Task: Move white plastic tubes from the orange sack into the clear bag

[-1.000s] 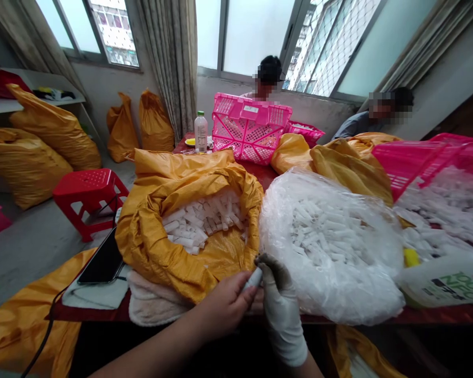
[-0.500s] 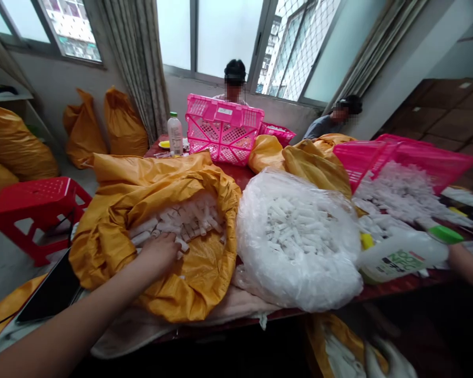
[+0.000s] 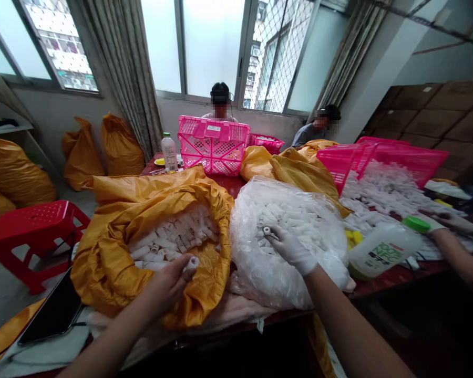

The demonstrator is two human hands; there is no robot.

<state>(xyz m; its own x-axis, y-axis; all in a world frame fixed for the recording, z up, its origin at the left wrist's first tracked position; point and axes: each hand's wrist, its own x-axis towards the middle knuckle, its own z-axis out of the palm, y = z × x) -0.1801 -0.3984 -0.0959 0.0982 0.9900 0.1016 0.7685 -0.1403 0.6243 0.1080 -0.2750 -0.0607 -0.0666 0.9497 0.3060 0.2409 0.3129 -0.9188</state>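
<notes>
Your bare left hand clamps a white tube over the sack; your gloved right hand pinches another tube, hollow-ended, above the bag.

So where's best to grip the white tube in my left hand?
Likely around its middle, from the side: the white tube is a short straight cylinder, so the fingers of your left hand can wrap its wall, leaving its end sticking out.
</notes>
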